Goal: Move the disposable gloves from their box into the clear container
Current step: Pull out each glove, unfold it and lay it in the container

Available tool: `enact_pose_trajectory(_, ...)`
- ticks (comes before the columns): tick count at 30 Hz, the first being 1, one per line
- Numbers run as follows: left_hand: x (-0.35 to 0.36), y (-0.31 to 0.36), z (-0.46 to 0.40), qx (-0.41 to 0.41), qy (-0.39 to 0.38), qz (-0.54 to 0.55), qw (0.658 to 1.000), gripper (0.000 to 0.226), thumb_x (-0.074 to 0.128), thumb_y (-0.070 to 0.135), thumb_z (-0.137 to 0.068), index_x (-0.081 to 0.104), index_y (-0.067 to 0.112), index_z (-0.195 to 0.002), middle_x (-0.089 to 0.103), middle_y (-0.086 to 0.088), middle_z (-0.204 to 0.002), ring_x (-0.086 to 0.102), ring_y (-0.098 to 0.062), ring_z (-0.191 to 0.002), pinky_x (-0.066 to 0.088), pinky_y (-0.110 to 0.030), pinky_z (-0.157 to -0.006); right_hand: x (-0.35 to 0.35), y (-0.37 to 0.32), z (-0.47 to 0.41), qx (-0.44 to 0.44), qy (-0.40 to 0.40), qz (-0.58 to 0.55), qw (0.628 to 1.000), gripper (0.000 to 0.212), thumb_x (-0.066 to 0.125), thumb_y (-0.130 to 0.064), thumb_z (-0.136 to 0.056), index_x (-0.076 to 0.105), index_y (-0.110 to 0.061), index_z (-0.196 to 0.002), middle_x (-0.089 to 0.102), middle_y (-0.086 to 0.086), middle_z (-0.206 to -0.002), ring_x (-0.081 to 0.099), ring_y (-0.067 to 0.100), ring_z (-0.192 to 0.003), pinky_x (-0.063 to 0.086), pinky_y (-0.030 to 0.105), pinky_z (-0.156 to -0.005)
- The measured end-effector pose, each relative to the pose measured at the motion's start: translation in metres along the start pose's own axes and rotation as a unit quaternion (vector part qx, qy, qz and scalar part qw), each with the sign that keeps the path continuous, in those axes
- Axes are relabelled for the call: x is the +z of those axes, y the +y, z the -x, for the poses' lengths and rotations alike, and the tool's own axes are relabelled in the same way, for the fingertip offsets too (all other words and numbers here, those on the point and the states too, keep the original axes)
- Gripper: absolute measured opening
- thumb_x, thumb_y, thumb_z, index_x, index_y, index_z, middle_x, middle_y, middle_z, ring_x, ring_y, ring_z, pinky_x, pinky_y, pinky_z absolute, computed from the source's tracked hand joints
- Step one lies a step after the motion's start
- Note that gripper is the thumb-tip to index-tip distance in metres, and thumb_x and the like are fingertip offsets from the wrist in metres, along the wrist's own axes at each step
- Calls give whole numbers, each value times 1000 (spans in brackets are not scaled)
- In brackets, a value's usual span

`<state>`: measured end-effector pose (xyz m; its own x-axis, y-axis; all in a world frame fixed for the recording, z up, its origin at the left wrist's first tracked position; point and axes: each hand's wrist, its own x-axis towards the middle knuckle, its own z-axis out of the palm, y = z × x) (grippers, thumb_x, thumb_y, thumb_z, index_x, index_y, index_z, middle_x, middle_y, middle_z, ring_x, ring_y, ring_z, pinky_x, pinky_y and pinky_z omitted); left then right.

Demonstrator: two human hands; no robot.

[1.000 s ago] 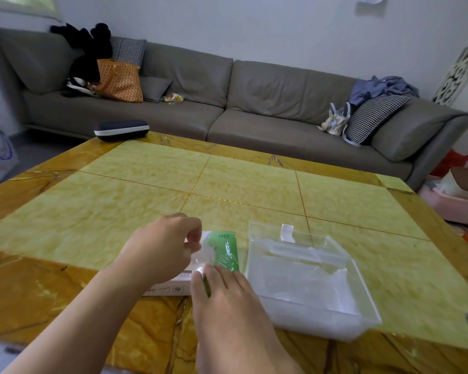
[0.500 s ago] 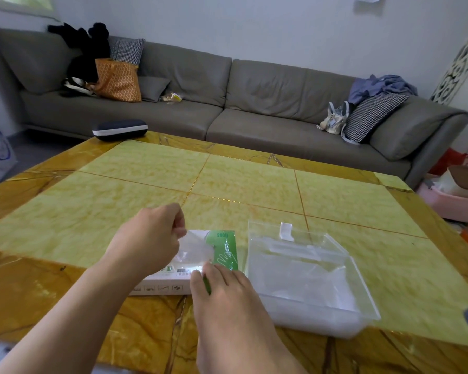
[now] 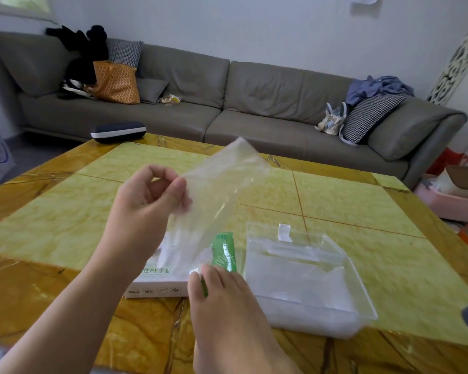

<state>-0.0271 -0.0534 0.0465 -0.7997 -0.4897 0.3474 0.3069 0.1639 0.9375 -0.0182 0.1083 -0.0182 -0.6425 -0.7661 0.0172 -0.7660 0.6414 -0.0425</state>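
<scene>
- Grey sofa (image 3: 227,103) runs behind a yellow marble desk (image 3: 65,217).
- Left hand (image 3: 146,206), raised above the box (image 3: 157,282), pinches a clear glove (image 3: 222,184) between thumb and curled fingers (image 3: 179,188); its tail hangs down at the box opening.
- Right hand (image 3: 222,300) presses straight fingers onto the box's green end.
- Clear container (image 3: 308,276) sits just right of the box, gloves already inside.
- Step judged: mid-pull; next, free the glove and carry it right, over the container.

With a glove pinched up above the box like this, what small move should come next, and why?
Probably carry the left hand rightward and lower the clear glove into the clear container. The glove hangs pinched above the glove box, which the right hand steadies; the container sits open beside it.
</scene>
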Motion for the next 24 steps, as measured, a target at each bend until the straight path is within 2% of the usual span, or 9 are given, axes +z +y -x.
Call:
enact_pose_trajectory(2,6,6,4,-32,-16,84,996,13,66,12,-97,63,6,-108,71,-8,-83,65,-21,-74,57,-29,-72,-4,-2,2,22,64,-16,998,65,62,-13,-87,47,-6,-149,39,16,-151,39,32,-145,29,36,-121)
enact_pose_trajectory(5,13,8,8,-79,-63,152,983,20,69,14,-93,64,8,-112,69,-7,-85,65,-18,-73,57,-24,-66,-25,6,15,53,87,-169,980,57,54,-10,-92,47,-23,-147,39,-6,-144,41,16,-135,34,27,-117)
enact_pose_trajectory(7,16,7,9,-92,-73,177,977,23,69,14,-90,64,10,-112,68,-6,-84,65,-19,-73,57,-24,-65,-48,26,19,139,124,-293,938,38,55,-5,-87,66,-27,-116,59,-15,-118,61,7,-104,53,25,-96)
enact_pose_trajectory(10,19,8,11,-104,-90,192,972,27,70,13,-89,63,9,-115,69,-11,-88,68,-24,-77,58,-24,-66,-70,76,25,211,241,-524,789,21,56,-13,-81,76,-14,-86,77,2,-90,73,19,-89,57,33,-80)
enact_pose_trajectory(13,27,8,19,-103,-140,147,974,33,72,11,-89,63,9,-120,67,-12,-90,62,-25,-75,56,-23,-66,-84,113,35,153,158,-793,569,60,51,-46,-97,69,6,-119,73,28,-117,68,46,-115,50,57,-97)
enact_pose_trajectory(15,35,8,25,-103,-179,94,974,34,74,7,-88,65,13,-120,67,-15,-95,62,-20,-78,54,-21,-67,-87,120,41,135,128,-797,574,63,59,-51,-95,70,5,-122,72,29,-118,71,45,-110,54,56,-94)
enact_pose_trajectory(17,40,9,30,-107,-220,61,968,39,78,2,-85,67,17,-120,68,-17,-105,65,-18,-87,57,-23,-77,-83,118,40,151,155,-737,640,29,74,-24,-93,75,3,-105,74,24,-95,74,38,-81,61,42,-68)
enact_pose_trajectory(19,41,8,29,-98,-237,20,966,45,82,-1,-81,70,23,-118,69,-11,-107,62,-19,-87,59,-27,-84,-79,122,41,184,196,-689,673,7,72,-1,-94,73,5,-97,67,20,-78,60,25,-53,48,32,-44)
enact_pose_trajectory(24,33,7,21,-110,-195,-27,974,48,82,-2,-79,72,25,-118,73,-5,-109,65,-18,-87,60,-29,-83,-79,141,49,175,221,-673,684,21,65,2,-97,79,-13,-101,69,16,-81,35,14,-42,27,22,-37)
